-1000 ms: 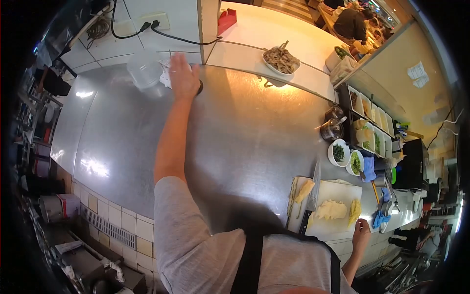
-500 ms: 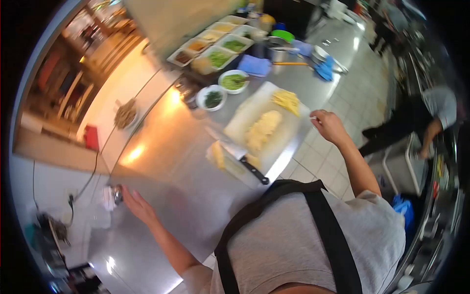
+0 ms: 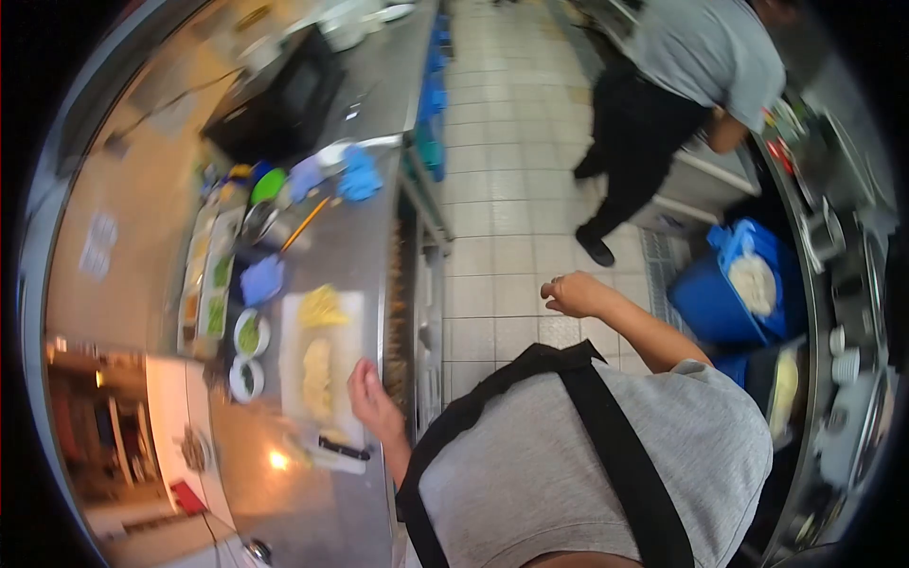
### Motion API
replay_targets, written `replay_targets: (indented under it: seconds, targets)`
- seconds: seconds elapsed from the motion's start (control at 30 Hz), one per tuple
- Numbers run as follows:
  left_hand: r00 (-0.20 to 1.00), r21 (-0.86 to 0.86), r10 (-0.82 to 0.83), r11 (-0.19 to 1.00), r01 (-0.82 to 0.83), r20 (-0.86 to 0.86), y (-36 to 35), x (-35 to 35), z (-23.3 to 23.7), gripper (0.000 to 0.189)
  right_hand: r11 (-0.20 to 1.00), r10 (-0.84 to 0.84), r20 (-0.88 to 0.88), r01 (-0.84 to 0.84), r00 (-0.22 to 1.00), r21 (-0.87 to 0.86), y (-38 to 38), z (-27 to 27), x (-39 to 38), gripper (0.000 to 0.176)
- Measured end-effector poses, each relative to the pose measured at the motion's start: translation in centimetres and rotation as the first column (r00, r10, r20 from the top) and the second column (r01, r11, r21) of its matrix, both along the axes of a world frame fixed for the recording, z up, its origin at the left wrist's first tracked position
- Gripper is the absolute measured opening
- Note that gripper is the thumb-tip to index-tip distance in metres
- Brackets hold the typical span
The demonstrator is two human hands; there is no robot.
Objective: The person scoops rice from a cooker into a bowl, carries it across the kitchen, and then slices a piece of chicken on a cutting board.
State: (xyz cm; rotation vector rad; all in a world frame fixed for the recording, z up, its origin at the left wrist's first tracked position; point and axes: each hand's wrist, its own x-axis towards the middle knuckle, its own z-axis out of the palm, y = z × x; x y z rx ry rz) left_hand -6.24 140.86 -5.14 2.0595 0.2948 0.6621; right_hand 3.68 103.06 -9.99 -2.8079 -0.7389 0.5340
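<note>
Head: hands (image 3: 574, 294) above counter edge (image 3: 384, 308), aisle (image 3: 492, 227)

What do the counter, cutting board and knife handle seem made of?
Counter: likely stainless steel, smooth, grey with a bright glare spot.
Cutting board: probably plastic, pale, without visible grain.
Knife handle: evenly black, perhaps plastic; blur leaves its finish open.

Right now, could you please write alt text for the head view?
A person's left hand is beside a cutting board with yellow food and a black-handled knife; the right hand, seemingly empty, is over a tiled floor. A co-worker stands at upper right.
</note>
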Motion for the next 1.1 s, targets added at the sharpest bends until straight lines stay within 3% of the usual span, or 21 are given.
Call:
replay_targets:
  seconds: [0.03,0.07,0.13,0.2,0.27,0.33,0.47,0.53,0.6,0.7,0.73,0.8,0.93,1.0,1.03,1.1]
  targets:
    - [0.984,0.07,-0.172,0.982,0.174,-0.035,-2.7,1.9,0.6,0.026,0.995,-0.093,-0.016,0.093,0.996,0.027,-2.7,-0.5,-0.9,0.027]
    - [0.956,0.011,-0.287,0.958,0.288,-0.065,-5.3,3.7,0.3,0.024,0.987,-0.157,-0.025,0.158,0.987,0.032,-5.1,-0.6,-2.2,0.027]
    - [0.837,0.167,-0.536,0.82,0.548,-0.111,-9.8,6.7,1.2,0.024,0.917,-0.398,0.007,0.398,0.917,-0.028,-9.4,-0.3,-5.1,0.028]
    - [0.711,0.151,-0.68,0.695,0.703,-0.178,-14.2,8.9,1.6,0.025,0.823,-0.568,0.002,0.568,0.823,-0.025,-12.9,-0.2,-8.9,0.028]
    - [0.49,0.221,-0.828,0.442,0.869,-0.271,-18.5,10.7,1.5,0.026,0.663,-0.747,0.004,0.747,0.664,-0.049,-15.4,-0.3,-13.6,0.028]
    - [0.33,0.251,-0.899,0.261,0.932,-0.288,-22.0,11.8,0.9,0.027,0.522,-0.853,0.0,0.852,0.522,-0.033,-16.2,-0.6,-18.9,0.028]
    - [0.067,0.243,-0.929,-0.025,0.97,-0.363,-27.6,12.4,0.9,0.028,0.259,-0.965,-0.091,0.947,0.246,-0.188,-14.2,-1.0,-26.5,0.027]
    - [-0.045,0.252,-0.937,-0.14,0.958,-0.347,-28.5,12.7,0.1,0.029,0.197,-0.972,-0.164,0.96,0.166,-0.199,-12.0,-2.6,-28.7,0.03]
    - [-0.088,0.278,-0.946,-0.18,0.943,-0.313,-27.8,13.5,-0.6,0.031,0.202,-0.964,-0.204,0.968,0.169,-0.151,-9.8,-4.5,-29.5,0.034]
    - [-0.031,0.299,-0.959,-0.118,0.947,-0.28,-25.2,14.1,-0.5,0.031,0.339,-0.907,-0.296,0.936,0.298,-0.096,-8.4,-5.9,-27.6,0.035]
    - [0.103,0.301,-0.952,0.012,0.954,-0.289,-23.6,14.4,-0.8,0.031,0.398,-0.874,-0.343,0.912,0.345,-0.095,-8.5,-5.8,-26.0,0.036]
    - [0.135,0.303,-0.926,0.024,0.953,-0.351,-20.8,15.9,-1.1,0.032,0.469,-0.842,-0.331,0.881,0.426,-0.059,-8.9,-5.4,-22.1,0.036]
    - [0.418,0.374,-0.829,0.279,0.884,-0.371,-11.3,18.8,-1.8,0.033,0.696,-0.714,-0.104,0.718,0.693,0.008,-7.0,-3.9,-11.7,0.031]
    - [0.549,0.417,-0.735,0.389,0.822,-0.398,-6.8,19.8,-1.7,0.033,0.775,-0.63,-0.102,0.632,0.77,-0.016,-5.2,-2.4,-5.7,0.031]
    - [0.594,0.394,-0.677,0.45,0.802,-0.436,-5.0,20.2,-1.4,0.034,0.807,-0.59,-0.118,0.589,0.799,-0.049,-3.6,-1.1,-2.8,0.032]
    - [0.644,0.377,-0.609,0.522,0.765,-0.463,-2.1,22.1,-0.6,0.035,0.9,-0.43,0.001,0.428,0.903,0.088,-1.3,-1.5,2.3,0.03]
